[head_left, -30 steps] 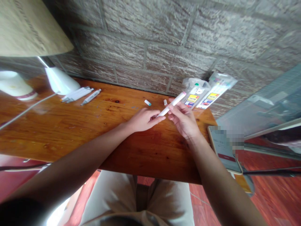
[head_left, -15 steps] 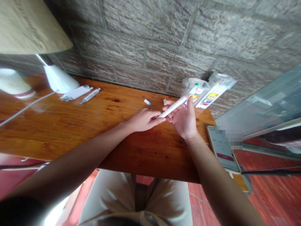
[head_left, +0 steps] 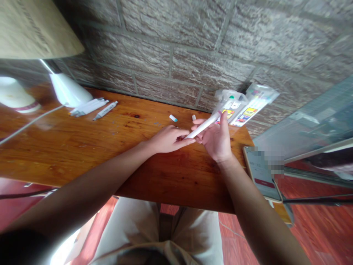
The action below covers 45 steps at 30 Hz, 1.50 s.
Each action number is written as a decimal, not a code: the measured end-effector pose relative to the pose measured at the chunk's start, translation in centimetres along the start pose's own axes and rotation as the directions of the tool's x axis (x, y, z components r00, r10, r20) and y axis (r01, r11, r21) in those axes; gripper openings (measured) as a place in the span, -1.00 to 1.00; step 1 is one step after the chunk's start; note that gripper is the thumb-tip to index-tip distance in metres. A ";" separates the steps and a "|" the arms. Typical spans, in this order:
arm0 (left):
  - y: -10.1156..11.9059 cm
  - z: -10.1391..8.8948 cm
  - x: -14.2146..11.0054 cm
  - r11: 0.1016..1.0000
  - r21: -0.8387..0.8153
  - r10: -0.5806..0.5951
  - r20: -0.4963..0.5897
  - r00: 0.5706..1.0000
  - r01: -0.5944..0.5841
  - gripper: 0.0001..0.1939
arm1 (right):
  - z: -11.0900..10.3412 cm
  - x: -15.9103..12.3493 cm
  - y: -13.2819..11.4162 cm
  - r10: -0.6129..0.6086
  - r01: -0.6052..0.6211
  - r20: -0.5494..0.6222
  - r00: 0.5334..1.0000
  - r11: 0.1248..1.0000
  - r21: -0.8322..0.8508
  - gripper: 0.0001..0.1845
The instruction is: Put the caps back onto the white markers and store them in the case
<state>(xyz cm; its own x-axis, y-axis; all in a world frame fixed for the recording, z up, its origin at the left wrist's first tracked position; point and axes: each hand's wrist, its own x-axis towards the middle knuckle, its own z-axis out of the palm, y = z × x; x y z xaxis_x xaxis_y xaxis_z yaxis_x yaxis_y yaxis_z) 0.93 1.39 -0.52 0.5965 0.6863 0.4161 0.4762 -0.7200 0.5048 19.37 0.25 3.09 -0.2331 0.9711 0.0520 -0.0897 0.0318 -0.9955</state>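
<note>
Left hand: In the head view, the left hand [head_left: 165, 140] had its thumb and index finger closed in a pinch on the lower end of a white marker [head_left: 203, 127].
Right hand: The right hand [head_left: 217, 144] was open, palm turned up, its thumb raised and its fingers loosely spread behind the marker; whether they touched the barrel could not be told.
White marker: It was held tilted above the right part of the table [head_left: 138, 162], its upper end towards the back right corner.
Grip: With the pinch at one end, the long free part probably swung easily; a firm but light squeeze there, and the right fingers as a cradle under the barrel, would have steadied it best.
Small caps: A teal-ended cap [head_left: 173, 118] and a pale cap [head_left: 193, 117] lay apart near the back edge; low, sweeping fingers could have rolled them.
Clear cases: The nearer case [head_left: 239, 106] and the farther case [head_left: 263, 97] stood near the back right corner. The marker's upper end overlapped the nearer one in view, so small wrist turns seemed wiser than wide ones.
</note>
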 end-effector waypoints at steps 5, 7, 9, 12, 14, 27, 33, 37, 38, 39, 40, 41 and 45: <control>-0.2 0.0 0.0 1.000 -0.003 0.016 0.024 1.000 -0.016 -0.65 | 0.3 -0.1 -0.1 0.017 -0.017 0.003 1.000 1.000 0.014 -0.12; -0.2 0.1 0.0 1.000 -0.015 0.016 0.008 1.000 -0.016 -0.65 | 0.2 -0.2 -0.1 0.011 -0.011 0.025 1.000 1.000 0.012 -0.09; -0.2 0.1 0.0 0.999 -0.038 0.015 -0.009 1.000 -0.015 -0.64 | 0.1 -0.2 -0.1 0.008 -0.008 0.035 0.999 1.000 -0.009 -0.05; -0.2 0.1 0.0 0.998 -0.064 0.014 -0.020 1.000 -0.015 -0.63 | -0.2 -0.1 0.1 0.023 -0.022 0.027 0.999 0.999 -0.046 0.01; -0.2 0.2 0.0 0.998 -0.057 0.012 -0.012 1.000 -0.012 -0.63 | -0.3 0.0 0.1 0.033 -0.031 0.026 0.999 0.998 -0.055 -0.01; -0.1 0.2 0.0 0.999 0.035 0.025 0.024 0.999 -0.026 -0.61 | -0.4 0.0 -0.1 -0.007 0.007 0.034 0.999 1.000 0.006 -0.17; 0.3 0.2 0.0 0.999 0.047 0.006 0.035 0.999 -0.007 -0.61 | -0.4 0.0 -0.3 0.020 -0.020 0.014 1.000 0.999 0.037 -0.18; 0.5 0.2 0.0 0.997 0.070 -0.027 0.047 0.999 0.023 -0.59 | -0.3 0.0 -0.4 0.025 -0.027 0.020 0.999 0.995 0.094 -0.22; 0.5 0.2 0.0 0.997 0.079 -0.031 0.047 0.998 0.028 -0.59 | -0.3 0.0 -0.5 0.027 -0.029 0.023 0.999 0.994 0.105 -0.22; 0.5 0.2 0.0 0.996 0.089 -0.035 0.044 0.998 0.031 -0.59 | -0.3 0.1 -0.5 0.027 -0.030 0.026 0.999 0.993 0.118 -0.22; 0.5 0.3 0.0 0.994 0.100 -0.039 0.042 0.998 0.034 -0.59 | -0.3 0.1 -0.5 0.023 -0.027 0.032 0.999 0.991 0.134 -0.22; 0.4 0.3 0.0 0.993 0.108 -0.043 0.040 0.998 0.038 -0.60 | -0.2 0.1 -0.4 0.016 -0.021 0.037 0.999 0.988 0.152 -0.23; 0.3 0.3 -0.1 0.994 0.097 -0.045 0.041 0.998 0.041 -0.61 | -0.1 0.2 -0.4 -0.013 0.006 0.037 0.999 0.982 0.187 -0.29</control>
<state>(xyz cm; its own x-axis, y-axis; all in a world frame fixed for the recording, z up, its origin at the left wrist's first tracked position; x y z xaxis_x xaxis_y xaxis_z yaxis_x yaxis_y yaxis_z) 1.26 1.10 -0.65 0.6000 0.7136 0.3616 0.5607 -0.6975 0.4462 19.50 0.41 3.44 -0.2672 0.9612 0.0682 -0.2704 -0.0068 -0.9627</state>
